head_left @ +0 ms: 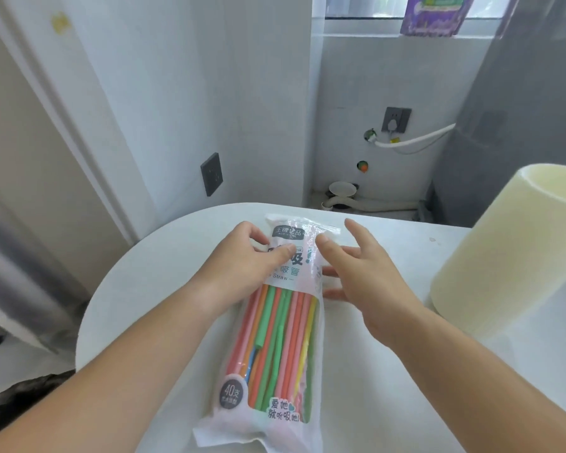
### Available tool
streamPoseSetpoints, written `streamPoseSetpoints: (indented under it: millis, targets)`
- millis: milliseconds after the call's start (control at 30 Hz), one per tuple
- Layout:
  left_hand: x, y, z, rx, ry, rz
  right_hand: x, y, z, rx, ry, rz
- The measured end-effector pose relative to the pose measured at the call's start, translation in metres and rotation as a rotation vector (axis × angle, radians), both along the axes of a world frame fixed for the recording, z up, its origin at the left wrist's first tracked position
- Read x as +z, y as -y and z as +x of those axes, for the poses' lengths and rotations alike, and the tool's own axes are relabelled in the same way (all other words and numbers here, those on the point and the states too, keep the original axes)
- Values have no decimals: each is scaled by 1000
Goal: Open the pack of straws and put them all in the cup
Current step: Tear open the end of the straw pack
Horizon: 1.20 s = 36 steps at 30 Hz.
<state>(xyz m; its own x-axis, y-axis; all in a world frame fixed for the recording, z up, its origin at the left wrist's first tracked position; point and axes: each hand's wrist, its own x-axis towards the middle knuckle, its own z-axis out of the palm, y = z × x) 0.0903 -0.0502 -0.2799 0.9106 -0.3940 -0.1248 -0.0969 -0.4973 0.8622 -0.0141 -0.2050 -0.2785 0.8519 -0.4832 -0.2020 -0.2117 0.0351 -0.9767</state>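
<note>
The pack of straws (281, 338) lies lengthwise on the table, its near end cut off by the lower frame edge. Coloured straws show through the clear film. The white table (164, 276) runs out of view at right and below. The cream cup (504, 256) stands right of the pack, cropped, its interior hidden. The left hand (252, 259) grips the pack's far left edge, fingers curled, thumb on the label. The right hand (360, 273) is spread open at the pack's right edge; contact cannot be confirmed.
</note>
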Motion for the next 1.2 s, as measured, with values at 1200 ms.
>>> streamPoseSetpoints:
  millis: [1200]
  targets:
    - [110, -39, -202, -66, -80, -565, 105, -69, -191, 69, 443, -177]
